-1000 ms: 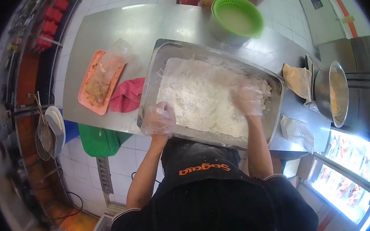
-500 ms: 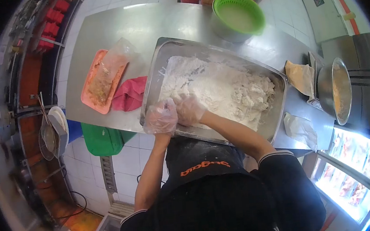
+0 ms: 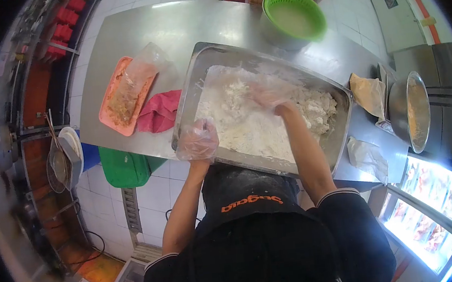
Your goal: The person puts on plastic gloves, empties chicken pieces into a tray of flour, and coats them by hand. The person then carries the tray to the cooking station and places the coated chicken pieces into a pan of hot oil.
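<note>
A large metal tray (image 3: 344, 125) holds white flour (image 3: 252, 130), lumpy toward its right end. My left hand (image 3: 198, 139), in a clear plastic glove, is closed over the tray's near left corner. What its fingers hold, if anything, is hidden. My right hand (image 3: 267, 95), gloved too, is over the flour in the middle of the tray. Motion smears its fingers, and whether they touch the flour I cannot tell. Left of the tray lie a pink cloth (image 3: 160, 112) and a pink tray (image 3: 120, 126) with a plastic bag (image 3: 137, 76) on it.
A green colander (image 3: 319, 21) sits in a pot (image 3: 276, 37) at the table's far side. On the right are a brown paper bag (image 3: 367, 94), a crumpled white bag (image 3: 366, 158) and a metal bowl (image 3: 417, 111). A green bin (image 3: 125, 166) stands below the table's left edge.
My right hand has moved away from beside the left hand, up and right across the flour. My left hand stays at the tray's near left corner.
</note>
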